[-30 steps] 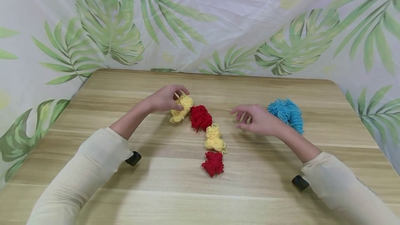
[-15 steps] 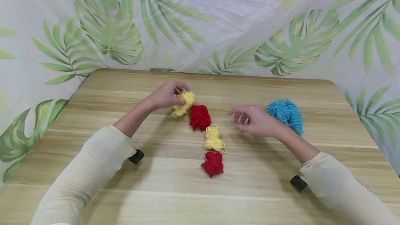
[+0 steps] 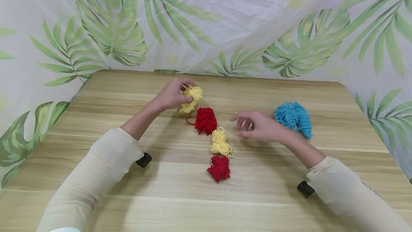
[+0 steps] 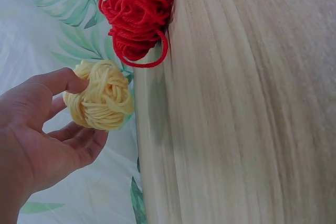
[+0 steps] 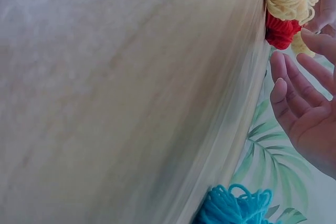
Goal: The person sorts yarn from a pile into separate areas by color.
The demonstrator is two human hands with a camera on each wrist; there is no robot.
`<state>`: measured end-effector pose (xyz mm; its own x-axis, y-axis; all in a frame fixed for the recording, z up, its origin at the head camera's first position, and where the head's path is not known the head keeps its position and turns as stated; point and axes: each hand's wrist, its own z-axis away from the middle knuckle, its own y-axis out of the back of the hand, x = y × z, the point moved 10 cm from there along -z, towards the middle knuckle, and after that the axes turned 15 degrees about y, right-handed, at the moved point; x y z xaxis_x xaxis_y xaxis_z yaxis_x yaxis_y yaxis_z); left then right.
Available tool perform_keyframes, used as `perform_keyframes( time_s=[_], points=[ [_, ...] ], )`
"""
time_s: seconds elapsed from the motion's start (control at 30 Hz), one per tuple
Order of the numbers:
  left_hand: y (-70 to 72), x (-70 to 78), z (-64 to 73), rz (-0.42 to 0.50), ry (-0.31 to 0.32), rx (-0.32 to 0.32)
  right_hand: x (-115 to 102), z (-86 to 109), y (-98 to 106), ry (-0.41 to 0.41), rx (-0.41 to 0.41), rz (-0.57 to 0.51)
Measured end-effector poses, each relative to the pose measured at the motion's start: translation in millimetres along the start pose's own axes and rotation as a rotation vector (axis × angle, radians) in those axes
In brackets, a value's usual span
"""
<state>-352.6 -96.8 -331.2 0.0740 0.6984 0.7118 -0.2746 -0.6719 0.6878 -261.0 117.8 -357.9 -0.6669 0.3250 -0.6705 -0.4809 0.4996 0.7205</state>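
My left hand [image 3: 175,94] pinches a yellow yarn bundle [image 3: 192,97] between thumb and fingers, at the back left of the group. In the left wrist view that yellow bundle [image 4: 102,98] looks lifted off the wood. Just in front lies a red yarn bundle [image 3: 206,121] with a loose loop at its left. A second yellow bundle [image 3: 220,142] and a second red bundle [image 3: 219,169] follow in a line toward me. My right hand [image 3: 259,126] hovers right of the line, fingers loosely bent and holding nothing, as the right wrist view also shows.
A larger blue yarn bundle [image 3: 294,117] rests on the wooden table [image 3: 180,203], just behind and right of my right hand. A leaf-print cloth [image 3: 241,17] hangs behind the table's far edge. Black cylindrical pieces [image 3: 144,160] show beside both sleeves.
My left hand has drawn the yellow bundle backward and slightly right, away from the red one, whose loop now sticks out left. My right hand has shifted slightly left.
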Motion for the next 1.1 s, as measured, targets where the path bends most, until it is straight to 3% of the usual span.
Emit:
perform_keyframes(
  time_s=[0.37,0.73,1.1],
  points=[
    [1.2,-1.6,-9.6,0.102,0.009,0.041,-5.5,-6.1,-6.0,-0.005,-0.029,-0.007],
    [-1.3,2.0,-19.3,0.132,0.002,0.092,-7.4,-7.7,-9.4,-0.014,-0.042,-0.035],
    [-10.4,2.8,-33.7,0.135,0.015,0.095,-11.6,-8.7,-13.5,0.016,-0.044,-0.066]
  ],
)
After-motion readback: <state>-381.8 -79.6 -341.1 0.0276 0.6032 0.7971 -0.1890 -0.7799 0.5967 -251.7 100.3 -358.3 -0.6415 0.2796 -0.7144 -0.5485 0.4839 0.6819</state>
